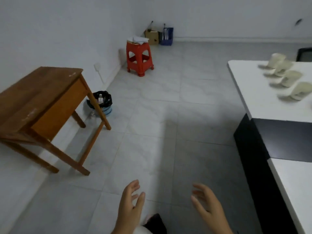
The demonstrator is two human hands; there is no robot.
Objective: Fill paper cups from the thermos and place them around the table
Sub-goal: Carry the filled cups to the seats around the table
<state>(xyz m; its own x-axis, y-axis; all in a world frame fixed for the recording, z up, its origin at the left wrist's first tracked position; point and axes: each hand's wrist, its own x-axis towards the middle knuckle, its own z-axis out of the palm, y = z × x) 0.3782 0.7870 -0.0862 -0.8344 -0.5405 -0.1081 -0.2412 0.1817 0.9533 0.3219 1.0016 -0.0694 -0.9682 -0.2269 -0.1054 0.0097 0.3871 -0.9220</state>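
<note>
Head cam: I see both hands low in frame over the grey tiled floor [152, 115], holding nothing. Left hand [130, 206] is relaxed, fingers loosely spread and slightly bent, touching nothing. Right hand [206, 204] same, fingers apart and loose, palm turned inward.

The four cream paper cups [285, 76] stand in a row on the white desk [249, 92], up and to the right of the hands, well apart from them. The row runs front-to-back along the desk, slanting away from me toward the far wall; motion blur smears them, so can't tell if filled or empty. Right hand is the nearer one to the desk, which stands on its side; left would have to cross over.

No thermos in view, so I can't say where it is. My guess: I need to turn right toward the desk before any pour.

Elsewhere: brown wooden side table [38, 98] at left, red plastic stool [139, 58] by the wall, blue bin w/ black liner [101, 103].
</note>
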